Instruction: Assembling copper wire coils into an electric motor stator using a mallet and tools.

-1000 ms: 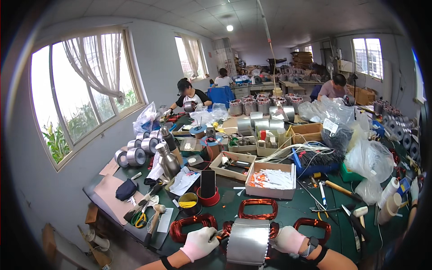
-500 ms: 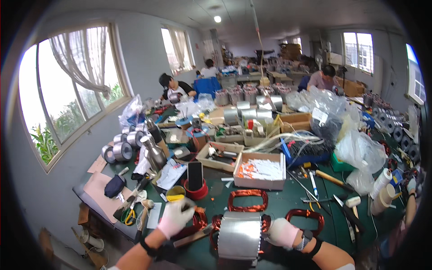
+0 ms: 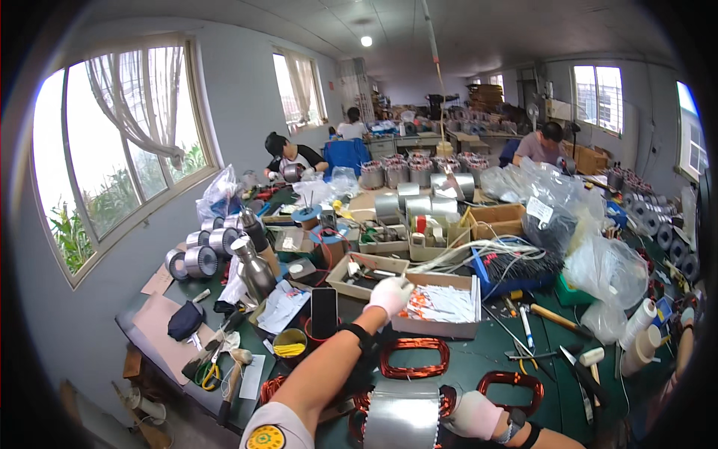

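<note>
My left hand (image 3: 389,296), in a whitish glove, reaches across the bench to the left end of a cardboard box (image 3: 437,328) of white and orange strips (image 3: 443,301). Its fingers are bent together at the strips; what they pinch, if anything, is too small to make out. Close to me lies a silvery metal stator core (image 3: 402,419) with copper windings at both ends. My gloved right hand (image 3: 476,416) is closed at the core's right end, against the copper coil (image 3: 448,402). Two loose copper coils, one behind the core (image 3: 413,358) and another to the right (image 3: 511,391), rest on the green bench.
A phone (image 3: 324,313) stands beside a yellow tin (image 3: 290,346). A steel flask (image 3: 254,269) is at the left. Hammers (image 3: 559,319), a white mallet (image 3: 590,357) and cutters lie at the right, near plastic bags (image 3: 604,269). Other people work further back.
My left hand has moved up and right, from beside the yellow tin to the strip box, its forearm now crossing the bench. My right hand stays at the core, which sits slightly lower in view.
</note>
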Demonstrator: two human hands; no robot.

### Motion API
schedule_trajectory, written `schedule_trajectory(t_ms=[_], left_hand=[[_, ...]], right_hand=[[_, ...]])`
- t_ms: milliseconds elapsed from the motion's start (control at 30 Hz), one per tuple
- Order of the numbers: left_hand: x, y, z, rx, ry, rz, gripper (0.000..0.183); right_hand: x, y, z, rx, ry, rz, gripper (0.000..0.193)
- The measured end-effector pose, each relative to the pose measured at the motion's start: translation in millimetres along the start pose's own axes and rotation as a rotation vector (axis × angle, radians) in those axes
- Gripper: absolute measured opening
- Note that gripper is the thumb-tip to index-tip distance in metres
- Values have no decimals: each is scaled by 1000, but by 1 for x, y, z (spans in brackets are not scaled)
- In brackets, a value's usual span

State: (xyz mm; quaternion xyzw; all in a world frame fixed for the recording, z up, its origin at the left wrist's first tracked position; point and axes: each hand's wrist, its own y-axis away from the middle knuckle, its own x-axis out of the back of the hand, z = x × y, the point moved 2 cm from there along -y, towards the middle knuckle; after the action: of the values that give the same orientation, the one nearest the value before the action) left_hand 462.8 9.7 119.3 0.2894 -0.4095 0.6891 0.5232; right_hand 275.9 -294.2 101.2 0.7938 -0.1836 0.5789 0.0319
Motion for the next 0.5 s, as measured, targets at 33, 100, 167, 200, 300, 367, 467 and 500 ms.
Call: schedule_trajectory(t_ms=[33,100,167,200,300,367,467,500], left_hand=[[-5,-4,-5,-10,-28,-24,33],[-7,-6,-21,-38,-31,0,25],[-3,-3,-9,-11,-13,33,24],[1,-4,-4,-21,-11,35,24],[24,9,7,40,60,-50,30],[39,25,4,-57,204,-12,34],[76,83,2,-136,278,-25,36],[90,110,11,-127,311,-35,32]], right_hand=[[3,-3,-3,14,10,5,16],[11,-9,-14,25,-6,123,14],[12,-9,-13,16,-11,145,15],[11,-9,-11,-4,8,114,15],[-2,-5,6,-37,53,-32,15],[-3,-6,7,-55,87,-157,18],[3,-8,1,-72,-12,-114,23],[-4,-3,6,-105,-36,-78,25]])
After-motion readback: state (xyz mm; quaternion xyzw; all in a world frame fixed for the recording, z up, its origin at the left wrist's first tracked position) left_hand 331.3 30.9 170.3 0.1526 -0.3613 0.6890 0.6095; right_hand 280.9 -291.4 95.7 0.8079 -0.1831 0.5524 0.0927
